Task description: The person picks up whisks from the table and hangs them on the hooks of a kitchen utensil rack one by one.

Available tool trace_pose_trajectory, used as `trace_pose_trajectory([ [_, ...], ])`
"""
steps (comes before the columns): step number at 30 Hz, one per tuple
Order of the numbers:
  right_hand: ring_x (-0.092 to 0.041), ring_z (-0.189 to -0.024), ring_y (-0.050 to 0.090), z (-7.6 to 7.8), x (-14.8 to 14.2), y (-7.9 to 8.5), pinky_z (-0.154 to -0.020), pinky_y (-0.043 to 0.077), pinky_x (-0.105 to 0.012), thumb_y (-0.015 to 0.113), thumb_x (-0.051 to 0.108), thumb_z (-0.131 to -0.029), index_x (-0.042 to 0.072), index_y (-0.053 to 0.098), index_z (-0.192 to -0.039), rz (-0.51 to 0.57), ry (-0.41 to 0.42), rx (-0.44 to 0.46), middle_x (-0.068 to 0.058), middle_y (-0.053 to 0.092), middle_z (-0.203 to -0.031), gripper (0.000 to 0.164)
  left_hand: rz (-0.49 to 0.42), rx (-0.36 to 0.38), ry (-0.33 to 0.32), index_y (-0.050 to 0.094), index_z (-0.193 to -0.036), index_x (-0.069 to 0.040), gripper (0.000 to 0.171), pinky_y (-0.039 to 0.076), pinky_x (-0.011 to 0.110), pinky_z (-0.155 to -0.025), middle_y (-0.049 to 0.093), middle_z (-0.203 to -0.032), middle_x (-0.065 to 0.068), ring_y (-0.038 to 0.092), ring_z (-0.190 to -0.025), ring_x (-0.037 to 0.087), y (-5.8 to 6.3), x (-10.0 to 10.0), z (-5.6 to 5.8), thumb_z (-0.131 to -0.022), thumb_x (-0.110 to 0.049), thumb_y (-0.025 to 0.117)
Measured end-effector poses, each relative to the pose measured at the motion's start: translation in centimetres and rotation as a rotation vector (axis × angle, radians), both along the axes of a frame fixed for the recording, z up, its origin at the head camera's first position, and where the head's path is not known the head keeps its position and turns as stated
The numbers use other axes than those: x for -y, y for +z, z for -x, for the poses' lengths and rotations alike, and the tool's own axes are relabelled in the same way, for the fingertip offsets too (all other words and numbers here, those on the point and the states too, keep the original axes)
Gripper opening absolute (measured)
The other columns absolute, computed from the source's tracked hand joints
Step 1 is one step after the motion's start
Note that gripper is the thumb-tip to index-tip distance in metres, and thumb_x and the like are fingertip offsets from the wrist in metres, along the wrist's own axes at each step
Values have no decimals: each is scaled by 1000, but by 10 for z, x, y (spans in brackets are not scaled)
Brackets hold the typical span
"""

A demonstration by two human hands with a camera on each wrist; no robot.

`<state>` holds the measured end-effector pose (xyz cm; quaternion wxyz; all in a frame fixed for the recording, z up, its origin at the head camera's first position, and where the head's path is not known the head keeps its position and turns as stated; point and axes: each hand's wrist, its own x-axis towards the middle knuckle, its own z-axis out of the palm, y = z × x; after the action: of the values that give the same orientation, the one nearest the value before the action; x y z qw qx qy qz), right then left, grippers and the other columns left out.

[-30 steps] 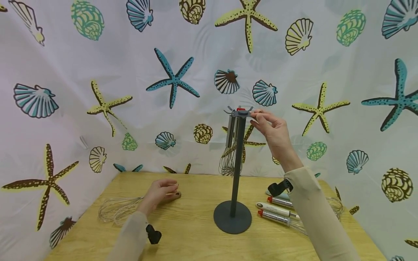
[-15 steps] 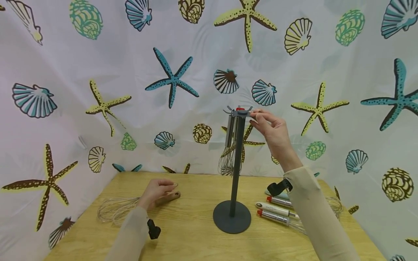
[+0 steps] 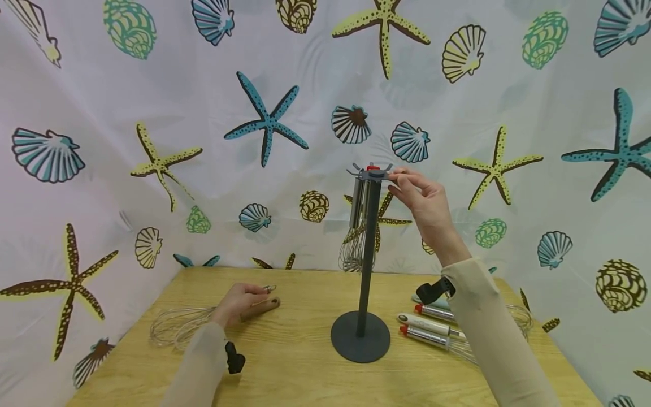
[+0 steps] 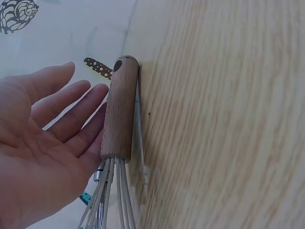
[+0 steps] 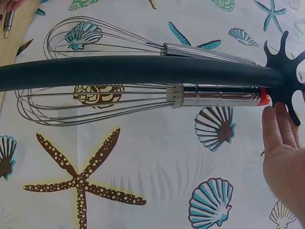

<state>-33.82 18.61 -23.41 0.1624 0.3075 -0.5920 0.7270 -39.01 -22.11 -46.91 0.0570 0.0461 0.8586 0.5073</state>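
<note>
My right hand [image 3: 427, 206] pinches a prong of the dark upright hook stand [image 3: 367, 254] at its top. Two steel whisks hang from the stand; the red-ended one [image 5: 214, 95] shows clearly in the right wrist view, the other [image 5: 205, 49] behind the pole. On the table at left lies a whisk with a wooden handle [image 4: 119, 109]. My left hand [image 3: 236, 305] is at that handle, thumb apart from the loosely bent fingers. Just past it shows the end of a steel handle [image 3: 269, 289]; the wooden handle mostly hides it in the left wrist view.
Several more whisks lie to the right of the stand, among them a cream-handled one [image 3: 424, 324] and a red-ended steel one [image 3: 427, 336], partly under my right forearm. A printed curtain [image 3: 305, 68] closes off the back of the wooden table [image 3: 305, 373].
My left hand has drawn slightly left, and the steel handle end now shows at its fingertips. The right hand keeps its hold on the stand; the head view has shifted a little.
</note>
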Motion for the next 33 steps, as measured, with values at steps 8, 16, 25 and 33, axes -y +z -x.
trace_pose_trajectory([
  [8,-19,-125,52,-1,1,0,-103,47,-31,60,18,-98,17,76,-101,0,-3,5,-7,52,-127,16,46,19,-18,64,-122,8,35,44,49,-101,57,-130,25,50,-121,37,-3,3,0,-93,-10,64],
  [16,-19,-123,53,0,1,-1,-102,48,-30,60,17,-97,17,77,-100,3,-1,8,-6,54,-126,16,92,32,-55,64,-121,8,35,47,46,-97,64,-123,21,55,-117,34,-5,2,-1,-91,-10,67],
  [25,-19,-124,53,-1,0,-1,-104,46,-31,62,20,-96,14,76,-102,2,2,4,-7,53,-127,16,132,9,-113,67,-117,8,32,44,51,-101,65,-120,20,55,-118,37,-5,-2,-3,-88,-5,69],
  [33,-19,-124,53,-1,0,1,-105,46,-33,61,18,-97,17,76,-100,4,-3,15,-7,53,-127,16,196,11,-147,71,-113,3,32,47,48,-97,70,-115,14,58,-112,30,-2,-4,-4,-83,-8,75],
])
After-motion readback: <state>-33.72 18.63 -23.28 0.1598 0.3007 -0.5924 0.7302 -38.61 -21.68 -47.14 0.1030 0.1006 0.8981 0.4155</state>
